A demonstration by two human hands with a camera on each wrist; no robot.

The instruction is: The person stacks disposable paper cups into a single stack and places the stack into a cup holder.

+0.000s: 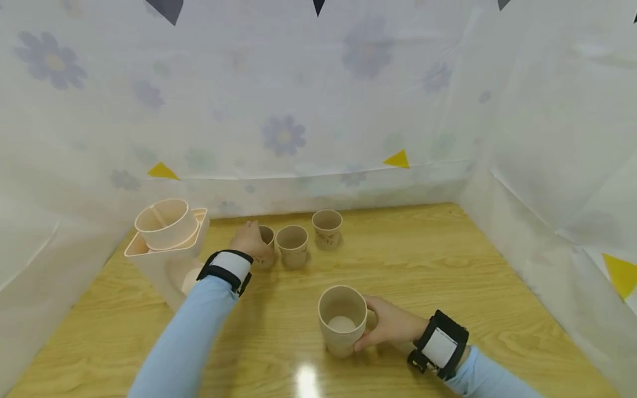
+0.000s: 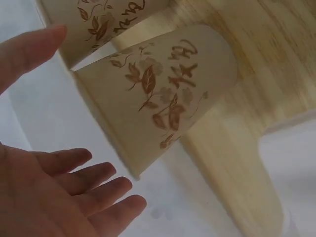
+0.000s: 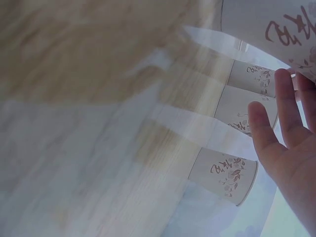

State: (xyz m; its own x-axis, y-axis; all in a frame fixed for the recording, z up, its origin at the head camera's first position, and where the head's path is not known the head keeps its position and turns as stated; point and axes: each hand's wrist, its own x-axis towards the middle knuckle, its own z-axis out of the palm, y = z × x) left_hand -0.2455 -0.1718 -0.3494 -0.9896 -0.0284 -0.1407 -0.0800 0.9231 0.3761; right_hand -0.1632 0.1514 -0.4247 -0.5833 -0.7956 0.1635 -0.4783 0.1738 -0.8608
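Note:
Near the front of the wooden table, my right hand (image 1: 393, 323) holds a beige paper cup (image 1: 338, 337) by its right side, thumb and fingers about it. That cup (image 3: 276, 24) fills the upper right corner of the right wrist view. Farther back, my left hand (image 1: 252, 243) reaches over the leftmost of three smaller-looking paper cups (image 1: 264, 261). In the left wrist view its fingers are spread beside the rim of this cup (image 2: 158, 94), which has brown leaves and writing. The middle cup (image 1: 292, 251) stands close to its right, and the third cup (image 1: 327, 232) sits slightly behind.
On the left stands a cream-coloured plastic stand (image 1: 171, 271) with a round tub (image 1: 166, 226) on top, beside my left forearm. White flowered sheets (image 1: 318, 110) hang at the back and on both sides of the table (image 1: 423, 249).

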